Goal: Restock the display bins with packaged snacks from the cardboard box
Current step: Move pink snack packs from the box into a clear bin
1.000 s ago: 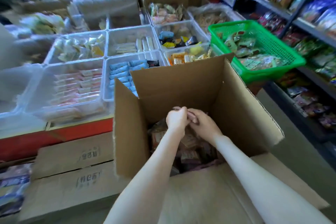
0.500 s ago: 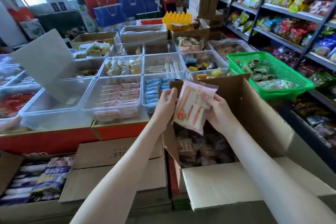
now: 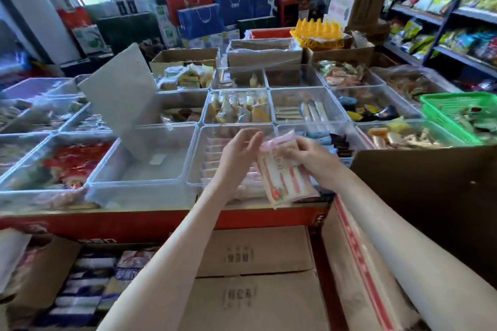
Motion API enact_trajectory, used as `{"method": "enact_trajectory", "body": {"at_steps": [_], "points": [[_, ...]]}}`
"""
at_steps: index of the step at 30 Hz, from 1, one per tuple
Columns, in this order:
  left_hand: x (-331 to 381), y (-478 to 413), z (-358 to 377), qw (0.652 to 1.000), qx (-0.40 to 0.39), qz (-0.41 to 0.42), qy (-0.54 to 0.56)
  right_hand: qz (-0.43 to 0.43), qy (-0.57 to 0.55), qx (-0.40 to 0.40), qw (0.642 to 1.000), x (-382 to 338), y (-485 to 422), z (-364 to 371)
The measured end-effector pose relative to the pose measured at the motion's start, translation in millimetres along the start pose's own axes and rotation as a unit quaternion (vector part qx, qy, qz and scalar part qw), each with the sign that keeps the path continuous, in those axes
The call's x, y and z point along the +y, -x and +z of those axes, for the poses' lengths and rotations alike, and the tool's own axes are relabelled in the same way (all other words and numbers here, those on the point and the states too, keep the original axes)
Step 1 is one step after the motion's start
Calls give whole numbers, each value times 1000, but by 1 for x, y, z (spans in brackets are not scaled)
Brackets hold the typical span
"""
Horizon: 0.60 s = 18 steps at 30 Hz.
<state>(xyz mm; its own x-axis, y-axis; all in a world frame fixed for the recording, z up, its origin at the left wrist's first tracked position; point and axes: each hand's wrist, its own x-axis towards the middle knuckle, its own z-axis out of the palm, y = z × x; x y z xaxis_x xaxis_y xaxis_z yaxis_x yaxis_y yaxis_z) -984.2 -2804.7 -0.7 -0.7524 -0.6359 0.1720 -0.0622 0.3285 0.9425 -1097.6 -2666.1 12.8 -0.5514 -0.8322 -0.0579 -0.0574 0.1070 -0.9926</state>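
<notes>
A pink-and-white snack packet (image 3: 285, 183) with red stripes and a strawberry print hangs over the front edge of the display table. My right hand (image 3: 309, 156) grips its upper part. My left hand (image 3: 239, 150) is just left of the packet's top edge, fingers apart, at most brushing it. Right behind the hands stands a clear display bin (image 3: 199, 158) with matching pink packets stacked inside. The open cardboard box (image 3: 430, 196) is at the right; its inside is hidden by its brown flap.
Many clear bins of snacks cover the table; one bin (image 3: 145, 169) left of the hands holds only a grey card (image 3: 121, 97). A green basket (image 3: 457, 113) sits at far right. Closed cartons (image 3: 252, 258) lie below. Shelves (image 3: 443, 8) stand right.
Both hands lifted the pink packet out of the cardboard box and carried it left and forward to the pink-packet bin. My left hand has loosened from it.
</notes>
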Motion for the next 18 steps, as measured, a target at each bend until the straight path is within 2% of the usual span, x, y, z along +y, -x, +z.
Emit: {"method": "enact_trajectory", "body": {"at_steps": [2,4,6,9,12,18], "points": [[-8,-23,-20,990,-28,47,-128,4,75,-24,997,-5,-29,17],[-18,-47,-36,967,-17,86,-238,9,121,-30,992,-8,-54,27],[-26,-68,-45,954,1,94,-286,11,129,-26,991,-8,-73,29],[-37,-87,-43,969,18,70,-235,22,168,-16,985,-2,-92,19],[-55,-96,-41,986,57,0,-154,55,254,-8,965,15,-105,2],[-111,-108,-35,990,74,-92,-77,100,338,36,935,54,-127,-12]]}}
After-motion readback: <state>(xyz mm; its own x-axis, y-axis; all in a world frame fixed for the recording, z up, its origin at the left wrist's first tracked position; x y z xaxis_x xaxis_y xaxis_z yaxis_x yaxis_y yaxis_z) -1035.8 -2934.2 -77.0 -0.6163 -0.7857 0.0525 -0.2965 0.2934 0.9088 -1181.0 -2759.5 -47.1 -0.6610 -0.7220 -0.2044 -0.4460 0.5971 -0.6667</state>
